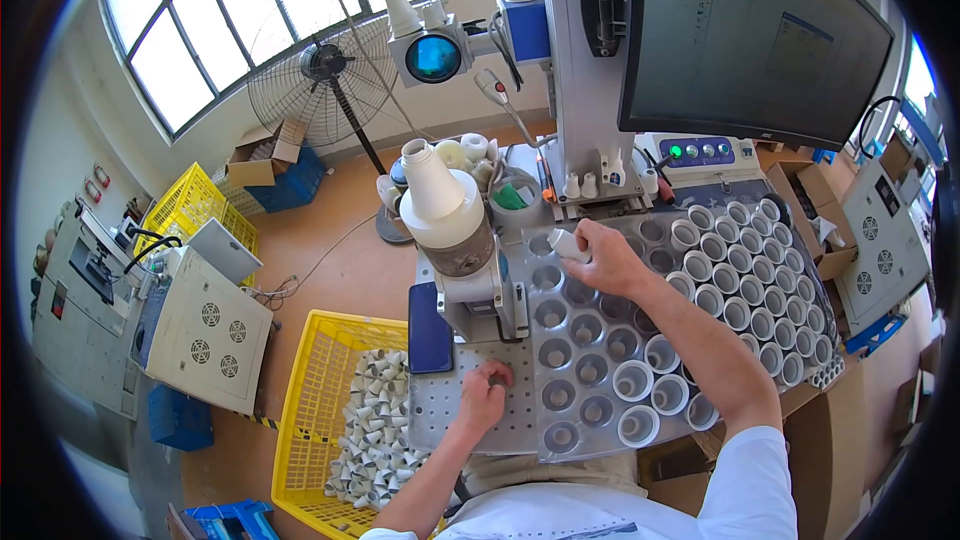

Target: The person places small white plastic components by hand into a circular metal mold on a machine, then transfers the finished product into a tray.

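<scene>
My right hand [606, 258] is closed round a small white cup-shaped part [568, 244], held tilted above the back left of the clear plastic tray [540, 380]. White round cups [633, 380] fill the tray's right side and part of its front, while several pockets on the left hold none. My left hand [487, 392] rests with curled fingers on the perforated metal plate [470, 420], left of the tray; whether it holds anything is hidden. Behind it, a white cone-shaped piece [437, 195] sits on the machine's fixture.
A yellow basket [300, 410] of small white parts stands at the left. Beside the fixture lies a dark blue phone [430, 328]. A monitor [750, 40] hangs over the back right, near a control box [700, 157] with lit green buttons. The lens head [433, 58] overhangs the bench.
</scene>
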`<state>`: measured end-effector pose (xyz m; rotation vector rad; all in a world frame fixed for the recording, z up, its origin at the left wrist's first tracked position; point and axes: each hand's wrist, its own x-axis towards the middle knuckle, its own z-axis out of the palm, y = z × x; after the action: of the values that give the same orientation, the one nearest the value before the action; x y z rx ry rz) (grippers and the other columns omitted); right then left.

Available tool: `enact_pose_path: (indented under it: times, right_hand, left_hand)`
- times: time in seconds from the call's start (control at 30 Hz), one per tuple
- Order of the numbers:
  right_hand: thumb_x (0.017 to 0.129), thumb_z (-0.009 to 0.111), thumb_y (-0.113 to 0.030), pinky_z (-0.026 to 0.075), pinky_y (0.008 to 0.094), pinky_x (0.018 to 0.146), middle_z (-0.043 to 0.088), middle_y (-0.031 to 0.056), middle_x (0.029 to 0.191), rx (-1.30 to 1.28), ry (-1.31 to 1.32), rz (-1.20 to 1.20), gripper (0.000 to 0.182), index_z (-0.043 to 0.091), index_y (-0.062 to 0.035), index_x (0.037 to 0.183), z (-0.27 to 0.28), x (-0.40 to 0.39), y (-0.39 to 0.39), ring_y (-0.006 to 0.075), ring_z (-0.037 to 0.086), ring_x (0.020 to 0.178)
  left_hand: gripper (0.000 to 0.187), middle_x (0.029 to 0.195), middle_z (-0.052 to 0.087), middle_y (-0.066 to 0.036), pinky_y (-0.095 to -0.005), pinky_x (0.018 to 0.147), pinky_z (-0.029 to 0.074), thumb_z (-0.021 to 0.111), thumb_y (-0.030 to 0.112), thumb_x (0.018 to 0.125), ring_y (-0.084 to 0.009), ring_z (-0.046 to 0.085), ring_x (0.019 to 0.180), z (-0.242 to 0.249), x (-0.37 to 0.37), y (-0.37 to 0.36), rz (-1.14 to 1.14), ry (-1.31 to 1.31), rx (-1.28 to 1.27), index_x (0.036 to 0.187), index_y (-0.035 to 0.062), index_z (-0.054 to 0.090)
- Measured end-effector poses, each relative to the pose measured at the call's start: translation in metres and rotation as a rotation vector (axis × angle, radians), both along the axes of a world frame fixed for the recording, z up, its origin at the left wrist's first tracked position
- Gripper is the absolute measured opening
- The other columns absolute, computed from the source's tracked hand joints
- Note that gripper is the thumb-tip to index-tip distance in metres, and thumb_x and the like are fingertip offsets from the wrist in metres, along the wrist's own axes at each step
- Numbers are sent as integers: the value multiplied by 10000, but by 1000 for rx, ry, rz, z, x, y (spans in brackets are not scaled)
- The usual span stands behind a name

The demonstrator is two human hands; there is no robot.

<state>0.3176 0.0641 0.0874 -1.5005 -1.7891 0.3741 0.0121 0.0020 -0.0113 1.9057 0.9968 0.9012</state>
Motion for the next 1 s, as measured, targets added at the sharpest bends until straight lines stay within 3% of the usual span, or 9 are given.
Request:
enact_pose_path:
  times: [0.37,0.43,0.57,0.67,0.77,0.87,0.93,0.97,1.0]
  right_hand:
    - [769,786,-203,447,422,673,544,162,777,-5,-7,-1,373,465,-22,828,-4,1,1,362,550,732]
    - [758,786,-177,450,377,643,539,132,727,30,-5,-8,354,472,-24,817,-3,2,2,297,532,672]
    - [759,788,-178,451,375,644,536,128,717,11,32,-9,361,469,-22,822,-6,2,3,270,528,668]
    - [746,802,-182,443,354,636,521,89,704,-47,108,-50,371,469,-25,802,-6,4,6,212,509,663]
    - [747,816,-192,407,306,607,486,22,699,-39,159,-91,376,467,-51,767,4,8,16,127,458,661]
    - [779,803,-222,399,291,604,461,-10,709,57,371,-128,367,470,-69,749,66,-16,22,94,443,688]
    - [781,811,-226,401,290,611,452,-15,703,137,604,-8,377,469,-68,761,114,-44,20,91,434,688]
    - [790,810,-230,408,290,615,459,-17,709,191,684,50,379,470,-64,765,131,-60,22,89,439,692]
    - [798,809,-234,415,290,619,465,-18,716,244,765,109,382,470,-59,769,141,-75,25,88,445,695]
  left_hand:
    - [270,766,656,-179,-339,750,498,393,-13,610,-311,629,753,5,2,-2,17,-48,-14,765,-47,612]
    - [284,739,655,-166,-317,733,490,372,1,600,-275,623,721,15,-1,1,24,-74,-2,735,-56,615]
    - [258,705,631,-92,-300,766,475,377,87,686,-181,596,719,91,-14,30,160,-363,254,704,-46,598]
    - [307,815,637,-96,-300,836,471,356,74,729,-168,580,801,178,-8,71,381,-438,566,800,-67,619]
    - [327,900,658,-117,-306,886,451,373,77,766,-170,592,917,248,5,120,329,-339,783,865,-44,659]
    - [321,939,678,-121,-299,832,463,411,101,782,-183,600,876,262,33,166,389,-36,785,881,1,699]
    - [271,813,719,-147,-371,845,457,466,85,768,-258,601,728,265,55,180,186,-350,-36,826,5,718]
    - [271,813,719,-147,-371,845,457,466,85,768,-258,601,728,272,47,168,185,-356,-40,826,5,718]
    - [270,803,693,-99,-307,783,456,433,115,780,-198,591,736,285,30,144,244,-95,331,767,28,688]
